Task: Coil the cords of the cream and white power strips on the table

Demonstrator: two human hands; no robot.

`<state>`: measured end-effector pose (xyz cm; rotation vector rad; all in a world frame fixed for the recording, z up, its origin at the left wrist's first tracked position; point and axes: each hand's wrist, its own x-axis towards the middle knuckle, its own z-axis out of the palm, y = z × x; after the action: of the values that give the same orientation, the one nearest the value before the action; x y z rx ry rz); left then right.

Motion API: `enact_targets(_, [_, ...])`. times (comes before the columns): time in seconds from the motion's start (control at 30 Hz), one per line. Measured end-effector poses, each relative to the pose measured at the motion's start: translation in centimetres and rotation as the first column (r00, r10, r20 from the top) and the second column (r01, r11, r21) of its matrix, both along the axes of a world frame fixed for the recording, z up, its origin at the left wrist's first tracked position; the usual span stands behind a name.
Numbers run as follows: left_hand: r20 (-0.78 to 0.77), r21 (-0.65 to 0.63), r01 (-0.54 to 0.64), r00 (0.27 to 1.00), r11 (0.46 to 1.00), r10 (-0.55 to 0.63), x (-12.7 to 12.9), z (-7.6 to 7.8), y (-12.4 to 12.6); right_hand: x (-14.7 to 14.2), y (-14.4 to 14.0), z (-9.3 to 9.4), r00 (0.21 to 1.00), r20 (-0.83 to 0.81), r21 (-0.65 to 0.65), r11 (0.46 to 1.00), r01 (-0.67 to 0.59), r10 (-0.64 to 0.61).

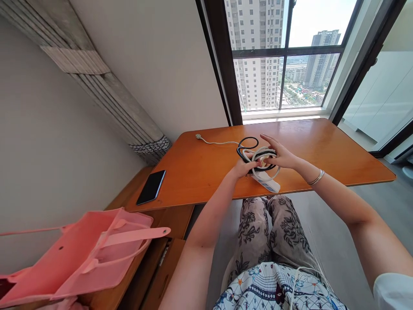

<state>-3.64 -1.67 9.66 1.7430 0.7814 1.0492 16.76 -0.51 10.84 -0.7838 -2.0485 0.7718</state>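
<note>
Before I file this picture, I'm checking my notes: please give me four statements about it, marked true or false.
1. The left hand and right hand are both at the coiled cables. True.
2. The dark device is on the floor. False: the dark device lies on the table.
3. A plug lies on the table, left of the cables. True.
4. The bracelet is on the left wrist. False: the bracelet is on the right.
</note>
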Motion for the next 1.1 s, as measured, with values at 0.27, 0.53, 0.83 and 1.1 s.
enact_targets(0.27, [0.002,-0.023,0.068,0.998,0.997,-0.068,-0.1,-0.3,0.3,0.1,0.7,2.7,0.928,0.366,0.068,0.993,-0.096,0.064])
enact_targets(0.53, [-0.046,0.096,0.005,0.999,0.995,-0.001,-0.3,-0.6,0.5,-0.3,-2.2,2.2,0.916,0.271,0.314,0.927,0.205,-0.295])
enact_targets(0.83, [0.151,0.054,-0.242,0.961,0.969,0.232,0.4,-2.8,1.6,-0.8,-2.0,1.5,0.975,0.054,-0.036,0.976,0.216,-0.214])
enact_targets(1.1, [0.173,0.056,-0.265,0.952,0.963,0.252,0.7,-3.1,1.6,-0.5,-1.1,1.1,0.988,-0.136,-0.299,0.954,0.034,-0.078])
